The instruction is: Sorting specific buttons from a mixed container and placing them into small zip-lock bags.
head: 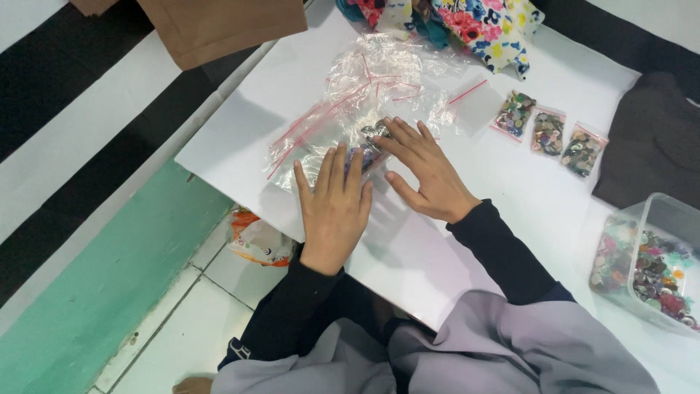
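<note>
My left hand (334, 206) lies flat, palm down, on a small clear zip bag of buttons (370, 143) on the white table (510, 197). My right hand (426, 171) rests flat beside it, fingers spread over the same bag. Both press on the bag; neither grips it. A heap of empty clear zip bags with red seal lines (364, 91) lies just beyond my fingertips. Both sleeves are black.
Three small filled button bags (548, 133) lie in a row to the right. A clear plastic tub of mixed buttons (649, 263) stands at the right edge. Flowered cloth (474, 22) and dark cloth (652, 138) lie at the back. Brown paper (219, 25) sits far left.
</note>
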